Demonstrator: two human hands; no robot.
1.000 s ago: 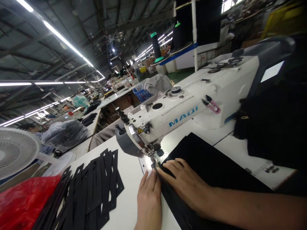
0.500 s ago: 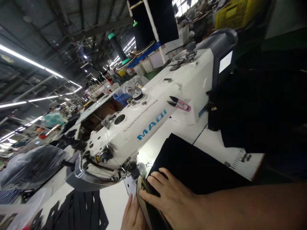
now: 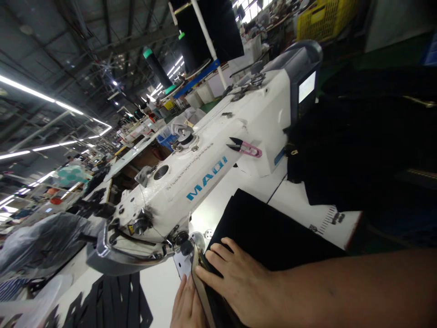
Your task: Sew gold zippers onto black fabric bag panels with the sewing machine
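Observation:
Black fabric [image 3: 252,228] lies on the white bed of a sewing machine [image 3: 208,168], its edge running in beside the presser foot area. My right hand [image 3: 235,278] rests palm down on this fabric, fingers spread and flat, just right of the needle area. A pale tan strip [image 3: 204,298] runs along the fabric's edge between my hands, with a dark, faintly shiny band beside it. My left hand [image 3: 189,304] lies with fingers stretched out against the strip's left side, partly cut off by the lower edge. The needle itself is hidden behind the machine head.
Pink-handled thread snips [image 3: 251,149] lie on the machine arm. Black cut strips [image 3: 111,300] are on the table at lower left, near a grey plastic-covered bundle [image 3: 41,246]. More black fabric [image 3: 358,150] hangs at right. Thread cones [image 3: 159,70] stand behind; a yellow crate [image 3: 321,20] is farther back.
The whole view has shifted slightly, so the machine appears farther left. Both hands keep nearly the same places on the fabric and strip, close to the machine head.

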